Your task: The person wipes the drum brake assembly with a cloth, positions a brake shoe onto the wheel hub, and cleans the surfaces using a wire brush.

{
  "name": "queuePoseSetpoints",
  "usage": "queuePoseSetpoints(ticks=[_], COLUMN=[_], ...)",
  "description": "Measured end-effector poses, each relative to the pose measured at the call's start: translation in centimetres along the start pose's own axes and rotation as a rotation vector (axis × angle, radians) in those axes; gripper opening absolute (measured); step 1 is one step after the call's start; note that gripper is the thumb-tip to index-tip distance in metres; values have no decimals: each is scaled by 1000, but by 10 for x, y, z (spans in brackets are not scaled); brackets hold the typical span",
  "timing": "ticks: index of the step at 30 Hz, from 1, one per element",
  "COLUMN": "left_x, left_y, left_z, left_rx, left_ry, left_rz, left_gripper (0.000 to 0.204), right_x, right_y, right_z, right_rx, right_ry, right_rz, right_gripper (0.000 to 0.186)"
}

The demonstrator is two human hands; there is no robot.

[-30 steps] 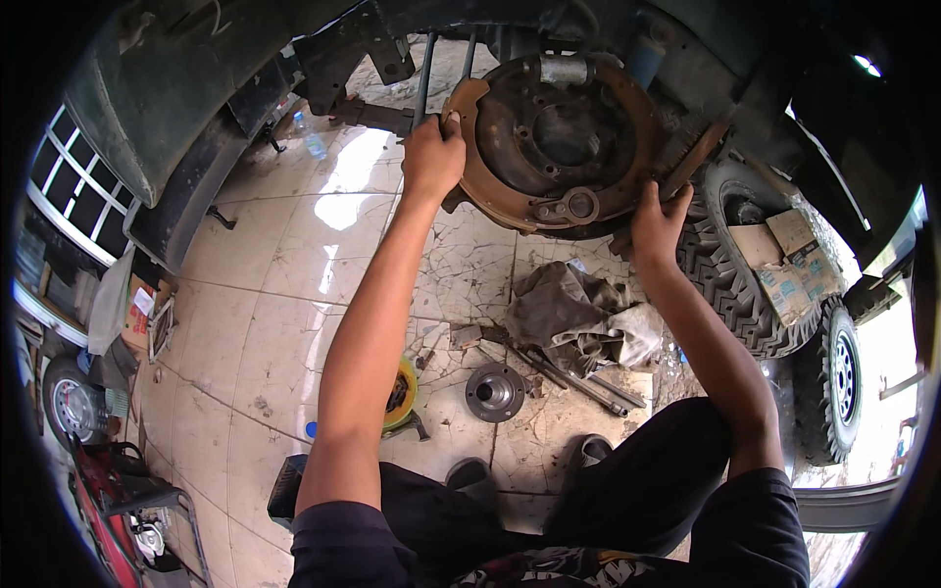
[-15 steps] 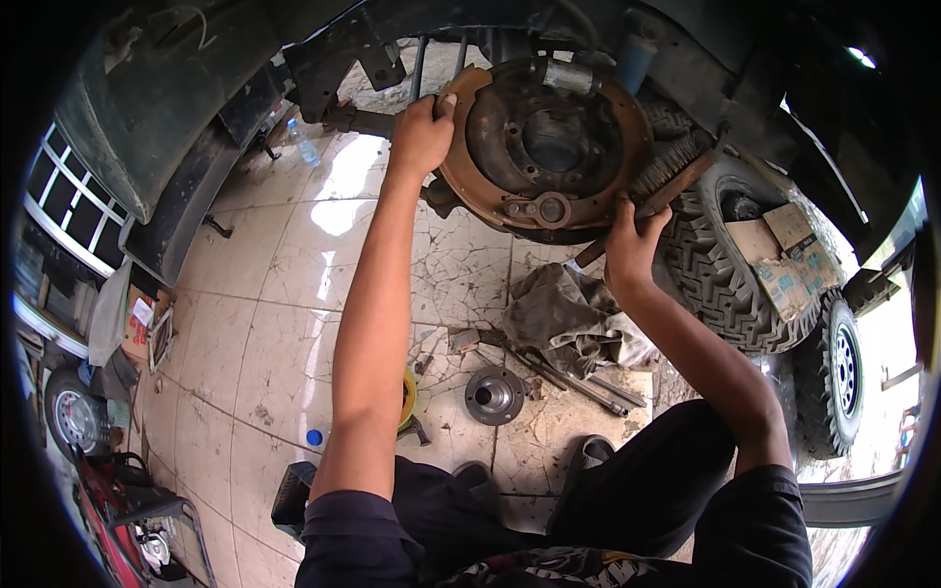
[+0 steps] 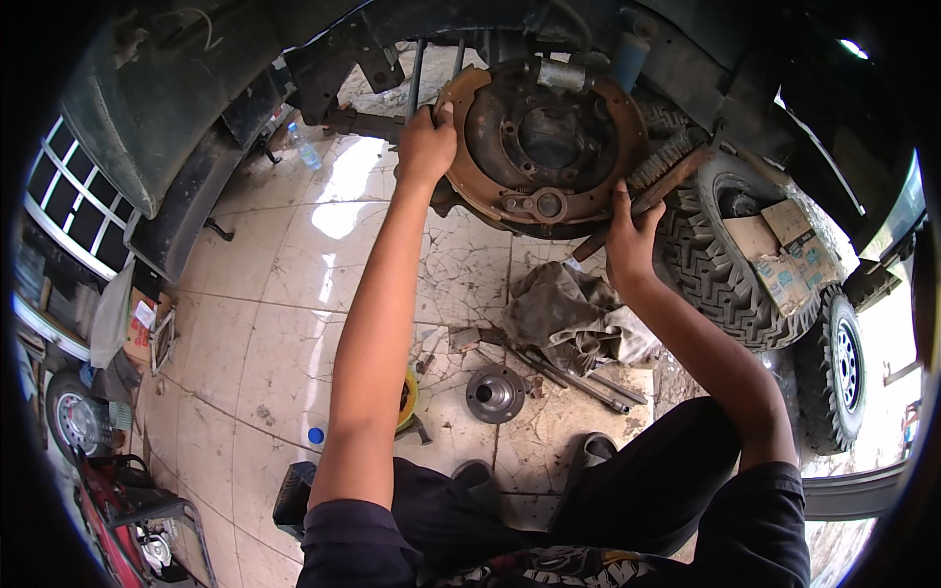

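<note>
In front of me, under a vehicle, a round drum brake assembly (image 3: 552, 137) shows rusty curved brake shoes (image 3: 469, 93) around a dark centre hub. A silvery cylinder (image 3: 564, 74) sits at its top. My left hand (image 3: 428, 149) is closed around the left shoe's outer edge, thumb on its face. In my right hand (image 3: 633, 243) is a wire brush (image 3: 676, 174) with a wooden handle, held close to the assembly's lower right edge. Its bristles face up and left, beside the right shoe; I cannot tell if they touch.
Below lie a crumpled grey cloth (image 3: 559, 309), metal bars (image 3: 598, 392) and a flanged hub (image 3: 495, 394). Large tyres (image 3: 745, 304) with cardboard (image 3: 784, 245) stand at right. A yellow container (image 3: 408, 397) is partly behind my left forearm. A plastic bottle (image 3: 304, 147) is at far left.
My left hand has shifted slightly down and right along the shoe. The right hand has moved slightly, and the brush's handle end now tilts differently beneath the assembly.
</note>
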State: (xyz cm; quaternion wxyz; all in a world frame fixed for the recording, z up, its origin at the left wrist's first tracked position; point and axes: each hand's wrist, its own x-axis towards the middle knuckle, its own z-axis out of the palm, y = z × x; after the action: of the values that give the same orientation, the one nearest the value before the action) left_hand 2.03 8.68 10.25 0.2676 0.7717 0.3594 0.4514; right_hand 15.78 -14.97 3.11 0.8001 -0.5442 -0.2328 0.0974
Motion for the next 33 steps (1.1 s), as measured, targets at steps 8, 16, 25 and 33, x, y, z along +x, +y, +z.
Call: queuePoseSetpoints(ticks=[8,16,25,33], left_x=[-3,-10,-14,-18], left_y=[3,13,14,13], left_z=[1,-5,-4,3], left_rx=[104,193,148,128], left_ry=[40,30,-10,97], left_rz=[20,-123,-178,-100], left_gripper=[47,57,59,56], right_x=[0,-1,5,36], right_y=[1,-6,-14,-36], right_z=[0,0,-18,-40], right_rx=[55,-20,-271,-781], right_ry=[-28,-47,-134,-27], right_rz=[7,-82,-194,-409], right_gripper=[43,39,42,45])
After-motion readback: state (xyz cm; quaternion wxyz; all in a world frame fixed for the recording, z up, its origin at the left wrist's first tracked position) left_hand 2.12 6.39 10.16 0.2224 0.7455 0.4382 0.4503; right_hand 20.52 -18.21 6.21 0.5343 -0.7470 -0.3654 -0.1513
